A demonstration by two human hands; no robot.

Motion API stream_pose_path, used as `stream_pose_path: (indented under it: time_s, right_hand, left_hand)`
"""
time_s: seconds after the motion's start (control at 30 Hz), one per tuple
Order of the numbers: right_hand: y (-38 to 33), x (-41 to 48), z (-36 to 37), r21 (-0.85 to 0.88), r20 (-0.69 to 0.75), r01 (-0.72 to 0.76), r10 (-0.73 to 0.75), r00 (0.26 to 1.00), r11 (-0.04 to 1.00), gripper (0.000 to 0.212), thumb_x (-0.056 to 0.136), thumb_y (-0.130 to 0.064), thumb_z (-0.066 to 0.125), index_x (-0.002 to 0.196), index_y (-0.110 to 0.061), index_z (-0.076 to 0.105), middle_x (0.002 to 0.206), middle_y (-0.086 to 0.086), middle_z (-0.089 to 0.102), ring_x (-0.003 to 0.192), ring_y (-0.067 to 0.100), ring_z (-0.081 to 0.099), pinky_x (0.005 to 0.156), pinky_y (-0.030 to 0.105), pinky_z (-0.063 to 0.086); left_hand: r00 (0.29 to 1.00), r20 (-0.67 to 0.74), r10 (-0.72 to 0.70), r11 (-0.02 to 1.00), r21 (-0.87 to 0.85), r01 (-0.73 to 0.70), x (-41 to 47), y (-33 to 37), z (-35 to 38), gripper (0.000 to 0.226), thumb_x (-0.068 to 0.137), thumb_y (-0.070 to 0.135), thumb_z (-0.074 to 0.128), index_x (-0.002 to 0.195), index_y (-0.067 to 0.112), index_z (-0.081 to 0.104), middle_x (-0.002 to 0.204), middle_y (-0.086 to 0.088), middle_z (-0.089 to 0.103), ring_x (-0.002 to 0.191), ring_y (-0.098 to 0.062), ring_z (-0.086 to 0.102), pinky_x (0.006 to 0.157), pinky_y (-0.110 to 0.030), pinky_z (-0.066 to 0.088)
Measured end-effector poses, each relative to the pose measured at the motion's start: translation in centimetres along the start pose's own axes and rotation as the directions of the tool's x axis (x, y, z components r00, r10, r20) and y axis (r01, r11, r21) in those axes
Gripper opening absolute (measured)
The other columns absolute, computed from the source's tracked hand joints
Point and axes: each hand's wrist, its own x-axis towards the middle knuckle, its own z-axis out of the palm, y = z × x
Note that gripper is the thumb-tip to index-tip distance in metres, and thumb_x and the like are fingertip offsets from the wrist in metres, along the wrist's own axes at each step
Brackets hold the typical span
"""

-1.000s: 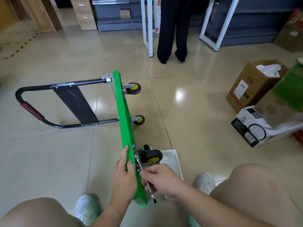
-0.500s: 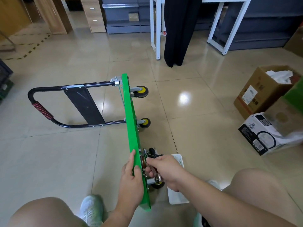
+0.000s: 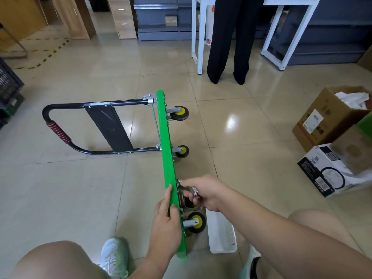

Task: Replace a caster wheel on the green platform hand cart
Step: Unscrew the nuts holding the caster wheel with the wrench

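The green platform cart (image 3: 168, 168) stands on its long edge on the floor, with its black handle (image 3: 58, 129) lying out to the left. Two yellow-hubbed caster wheels (image 3: 179, 113) stick out to the right at the far end. A third near caster wheel (image 3: 196, 222) sits close to me. My left hand (image 3: 166, 224) grips the deck's upper edge. My right hand (image 3: 204, 193) holds a metal wrench (image 3: 194, 191) against the caster mounting plate (image 3: 181, 198) just beyond the near wheel. The bolts are hidden by my fingers.
A white plastic basket (image 3: 221, 232) lies on the floor right of the near wheel. Cardboard boxes (image 3: 330, 121) and a white printed box (image 3: 330, 170) stand at the right. A person in black trousers (image 3: 227, 47) stands by a white table frame (image 3: 199, 37). A dark crate (image 3: 8, 85) is at far left.
My right hand has swung the wrench from the near side of the close caster to its far side, away from me. My left hand has kept its grip on the deck edge.
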Motion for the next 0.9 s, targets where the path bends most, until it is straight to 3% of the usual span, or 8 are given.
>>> stream_pose_path:
  time_s: [0.13,0.23,0.37,0.5,0.73,0.9]
  right_hand:
    - [-1.2,0.0,-0.5,0.042,0.030,-0.105,0.104,0.994,0.994,0.017,0.098,-0.017,0.060,0.089,-0.004,0.063,0.056,0.003,0.055,0.036,0.004,0.045,0.035,0.011,0.041]
    - [-1.6,0.0,-0.5,0.058,0.042,-0.145,0.142,0.989,0.988,0.022,0.099,-0.018,0.059,0.084,-0.001,0.060,0.049,0.002,0.055,0.032,0.004,0.046,0.033,0.011,0.041]
    - [-1.2,0.1,-0.4,0.057,0.045,-0.141,0.138,0.989,0.988,0.022,0.098,-0.017,0.060,0.083,-0.001,0.061,0.051,0.002,0.055,0.030,0.004,0.045,0.033,0.011,0.040]
    - [-0.7,0.4,-0.2,0.068,0.026,-0.105,0.104,0.994,0.992,0.020,0.097,-0.017,0.062,0.084,-0.002,0.062,0.060,0.004,0.057,0.032,0.004,0.045,0.034,0.011,0.041]
    - [0.9,1.6,0.5,0.067,0.058,-0.066,0.062,0.996,0.996,0.016,0.097,-0.021,0.063,0.097,-0.005,0.066,0.054,0.001,0.056,0.035,0.004,0.046,0.035,0.014,0.040]
    - [4.2,1.3,0.3,-0.015,0.078,0.004,-0.002,0.997,1.000,0.018,0.097,-0.025,0.064,0.090,-0.009,0.065,0.059,0.002,0.056,0.044,0.012,0.047,0.044,0.023,0.042]
  left_hand:
    - [1.000,-0.004,-0.003,1.000,0.004,0.003,0.1,-0.1,-0.1,0.058,0.106,0.021,0.040,0.149,0.059,0.034,0.128,0.018,0.049,0.104,0.018,0.052,0.087,-0.022,0.038]
    - [1.000,-0.011,-0.003,1.000,0.009,0.003,0.2,-0.2,-0.2,0.058,0.106,0.020,0.040,0.148,0.060,0.032,0.122,0.022,0.049,0.100,0.022,0.051,0.079,-0.012,0.038]
    - [0.999,-0.032,-0.007,1.000,0.000,0.007,0.2,-0.1,-0.1,0.058,0.106,0.018,0.041,0.144,0.062,0.033,0.117,0.025,0.048,0.097,0.024,0.051,0.076,0.004,0.035]
    - [0.999,-0.035,-0.008,1.000,-0.009,0.008,0.2,0.1,-0.1,0.058,0.106,0.017,0.040,0.144,0.061,0.033,0.117,0.022,0.048,0.096,0.027,0.049,0.075,0.005,0.034]
    - [1.000,-0.031,-0.004,1.000,-0.017,0.003,0.1,0.2,-0.2,0.058,0.106,0.015,0.040,0.142,0.059,0.033,0.114,0.028,0.045,0.093,0.032,0.046,0.075,0.006,0.033]
    - [1.000,-0.020,-0.009,1.000,-0.028,0.008,0.2,0.3,-0.2,0.055,0.107,0.015,0.039,0.141,0.058,0.032,0.114,0.026,0.045,0.091,0.031,0.048,0.073,0.005,0.035]
